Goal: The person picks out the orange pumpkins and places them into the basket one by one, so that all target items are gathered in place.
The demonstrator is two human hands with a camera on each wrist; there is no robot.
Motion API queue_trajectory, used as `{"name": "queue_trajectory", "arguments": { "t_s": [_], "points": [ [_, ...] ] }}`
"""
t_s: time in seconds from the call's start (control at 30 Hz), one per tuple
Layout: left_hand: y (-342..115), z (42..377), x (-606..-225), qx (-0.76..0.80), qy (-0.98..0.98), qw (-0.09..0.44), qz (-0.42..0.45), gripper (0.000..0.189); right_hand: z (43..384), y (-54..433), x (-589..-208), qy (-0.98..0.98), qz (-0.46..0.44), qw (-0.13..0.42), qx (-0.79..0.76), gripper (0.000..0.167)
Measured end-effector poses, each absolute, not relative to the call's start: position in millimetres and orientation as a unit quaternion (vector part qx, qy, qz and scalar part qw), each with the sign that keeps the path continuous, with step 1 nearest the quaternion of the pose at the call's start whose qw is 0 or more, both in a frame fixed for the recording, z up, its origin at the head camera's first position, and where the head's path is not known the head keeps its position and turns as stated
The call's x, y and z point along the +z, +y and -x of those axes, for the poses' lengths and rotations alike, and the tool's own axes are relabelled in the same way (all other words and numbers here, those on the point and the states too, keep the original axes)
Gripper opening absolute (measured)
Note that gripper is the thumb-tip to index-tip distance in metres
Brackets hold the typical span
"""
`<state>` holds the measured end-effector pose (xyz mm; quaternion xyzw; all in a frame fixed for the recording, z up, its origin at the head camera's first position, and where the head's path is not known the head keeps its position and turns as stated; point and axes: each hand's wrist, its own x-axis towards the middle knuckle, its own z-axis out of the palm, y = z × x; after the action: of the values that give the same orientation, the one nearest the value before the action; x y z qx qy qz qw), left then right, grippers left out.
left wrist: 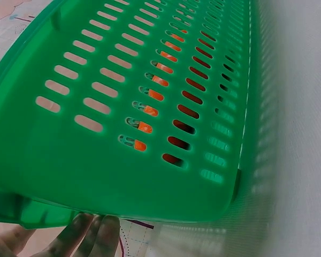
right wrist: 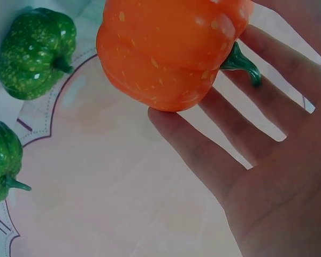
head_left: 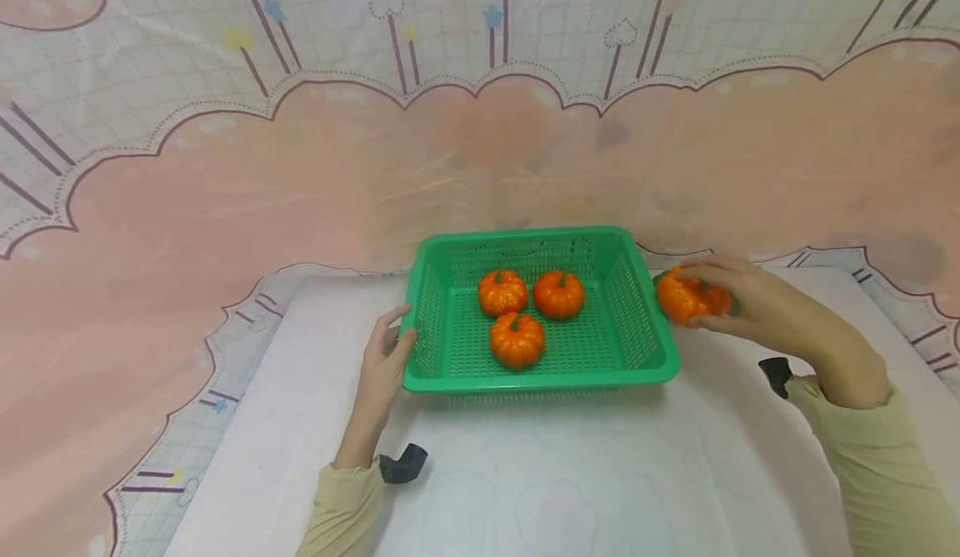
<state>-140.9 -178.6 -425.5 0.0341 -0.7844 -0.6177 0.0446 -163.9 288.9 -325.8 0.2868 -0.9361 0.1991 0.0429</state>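
My right hand (head_left: 738,298) holds an orange toy pumpkin (head_left: 678,298) just off the right side of a green plastic basket (head_left: 525,384). In the right wrist view the fingers spread along this speckled pumpkin (right wrist: 160,53), whose green stem points toward the palm. My left hand (head_left: 384,365) grips the basket's left rim, and its fingertips (left wrist: 108,230) show at the rim in the left wrist view. Inside the basket sit three orange pumpkins: one at the back left (head_left: 502,293), one at the back right (head_left: 558,294) and one in front (head_left: 517,341).
Two green speckled pumpkins, one upper (right wrist: 35,53) and one lower (right wrist: 2,160), lie beyond the held one, mostly hidden in the head view. The basket stands on a white table (head_left: 525,474). A pink patterned cloth (head_left: 337,173) hangs behind it.
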Motion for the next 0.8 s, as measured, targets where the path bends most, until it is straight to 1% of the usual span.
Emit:
{"name": "queue_trajectory", "arguments": {
  "t_s": [0.33,0.6,0.8],
  "points": [
    [-178,141,-424,-0.616,-0.786,0.041,-0.033,0.046,167,281,-320,-0.931,-0.302,0.039,0.203,0.051],
    [-179,141,-424,-0.617,-0.786,0.038,-0.031,0.047,169,272,-319,-0.930,-0.310,0.047,0.190,0.053],
    [-179,140,-425,-0.616,-0.786,0.040,-0.033,0.047,170,265,-318,-0.930,-0.311,0.042,0.189,0.054]
  ]
}}
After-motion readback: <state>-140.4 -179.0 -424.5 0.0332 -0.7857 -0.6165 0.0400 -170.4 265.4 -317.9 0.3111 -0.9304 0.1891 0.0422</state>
